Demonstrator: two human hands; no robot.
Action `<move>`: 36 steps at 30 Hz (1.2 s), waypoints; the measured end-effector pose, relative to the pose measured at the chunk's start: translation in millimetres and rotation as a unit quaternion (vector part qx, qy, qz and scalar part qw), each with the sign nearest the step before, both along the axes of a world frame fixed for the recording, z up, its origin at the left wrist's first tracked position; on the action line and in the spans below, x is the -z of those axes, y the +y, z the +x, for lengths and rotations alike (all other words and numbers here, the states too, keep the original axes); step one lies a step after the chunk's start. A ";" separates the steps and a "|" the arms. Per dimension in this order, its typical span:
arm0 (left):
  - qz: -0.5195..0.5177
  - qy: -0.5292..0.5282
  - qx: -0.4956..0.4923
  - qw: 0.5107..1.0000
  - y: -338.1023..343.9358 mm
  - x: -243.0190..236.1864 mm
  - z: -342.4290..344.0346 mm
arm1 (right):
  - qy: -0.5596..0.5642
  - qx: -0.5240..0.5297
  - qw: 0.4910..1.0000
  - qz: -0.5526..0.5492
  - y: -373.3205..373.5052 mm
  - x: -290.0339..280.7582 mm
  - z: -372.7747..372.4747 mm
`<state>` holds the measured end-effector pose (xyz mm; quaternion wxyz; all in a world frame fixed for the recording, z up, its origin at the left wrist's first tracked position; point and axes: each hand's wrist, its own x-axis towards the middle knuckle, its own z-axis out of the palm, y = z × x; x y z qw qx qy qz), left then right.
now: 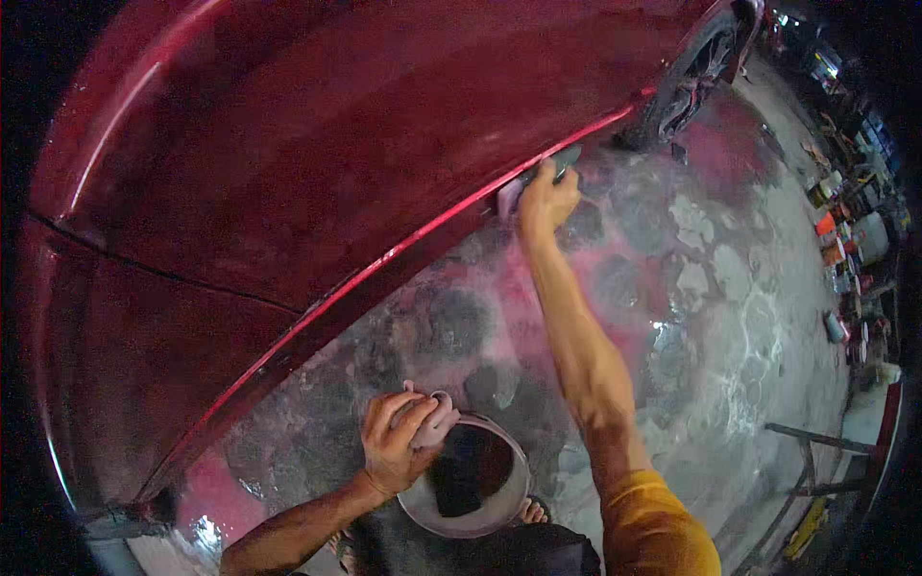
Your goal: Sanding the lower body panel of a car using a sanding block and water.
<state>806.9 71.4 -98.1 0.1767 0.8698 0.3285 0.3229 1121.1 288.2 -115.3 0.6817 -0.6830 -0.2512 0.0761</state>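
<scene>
My left hand (392, 446) is closed around a bunched, wet-looking pinkish cloth (438, 427) at the rim of a round bucket (471, 523). The bucket holds dark liquid and stands close to my feet. My right arm reaches far forward along a dark red car (384, 125). At the car's lower sill, my right hand (549, 202) grips a flat dark grey-green pad (570, 157), perhaps a sanding pad. The pad is pressed near the bright lower edge of the body; its underside is hidden. A pale purplish patch shows on the sill beside my right wrist.
A car wheel (691, 86) stands beyond my right hand. The wet, stained concrete floor (740, 336) has pink and grey patches. Along the right side lie several cans and containers (836, 240). A dark metal frame (816, 461) stands at the lower right.
</scene>
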 end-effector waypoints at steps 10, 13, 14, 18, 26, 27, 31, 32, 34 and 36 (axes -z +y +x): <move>-0.006 0.042 -0.046 0.998 -4.3 -15.7 -20.2 | -0.124 0.049 0.989 0.071 16.9 -1.6 -43.9; -0.049 -0.009 0.012 0.999 -3.9 -5.7 13.2 | -0.136 0.179 0.974 -0.023 60.9 -7.2 212.8; -0.049 -0.008 0.006 0.999 -3.7 -4.4 9.1 | 0.022 0.024 0.997 0.064 63.5 -23.5 233.8; -0.040 0.006 -0.041 0.998 -1.9 -6.5 -12.6 | -0.124 0.060 0.990 -0.016 58.0 28.3 105.4; -0.021 0.031 -0.023 0.999 -1.0 -8.3 1.2 | -0.017 0.129 0.991 -0.023 84.5 -30.0 207.9; -0.030 -0.004 0.003 1.000 1.3 -1.7 6.2 | -0.044 0.156 0.987 -0.004 87.4 -57.1 258.4; -0.018 0.028 -0.056 0.998 -6.8 -11.2 -11.8 | -0.055 0.060 0.995 0.057 80.8 -63.4 219.2; -0.031 0.010 -0.017 0.999 -4.0 -10.1 3.6 | -0.200 0.108 0.973 0.035 65.9 -37.7 270.0; -0.030 0.022 -0.009 0.999 3.2 -5.8 5.7 | -0.095 0.075 0.992 -0.038 62.3 25.0 231.6; -0.049 0.034 -0.019 0.998 -1.3 0.4 -7.2 | -0.028 0.015 0.999 0.010 66.0 25.1 202.4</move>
